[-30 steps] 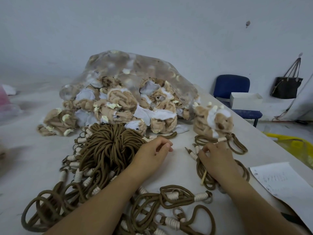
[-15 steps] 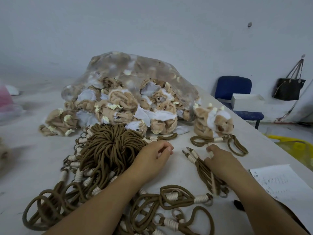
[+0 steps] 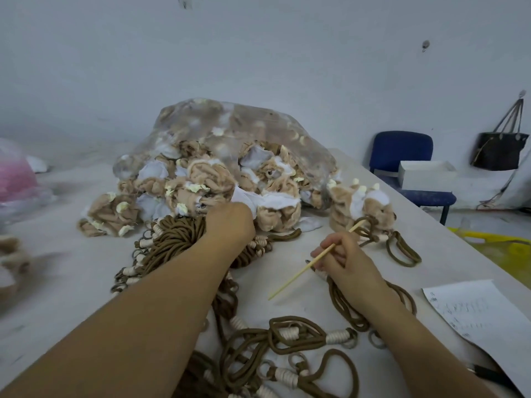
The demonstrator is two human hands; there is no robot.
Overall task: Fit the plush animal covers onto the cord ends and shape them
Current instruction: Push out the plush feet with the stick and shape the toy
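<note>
At the front of the pile of plush covers [image 3: 201, 185] the left hand [image 3: 230, 222] reaches in, fingers hidden, so I cannot tell if it grasps one. Right of the pile, the right hand [image 3: 349, 262] pinches a wooden stick [image 3: 298, 275] above a cord [image 3: 340, 304]; next, probably, one cover must be brought to the cord end.

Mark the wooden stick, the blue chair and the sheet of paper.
wooden stick [image 3: 293, 279], head view, free lower part of the shaft.
blue chair [image 3: 400, 150], head view, backrest.
sheet of paper [image 3: 482, 314], head view, middle of the sheet.
</note>
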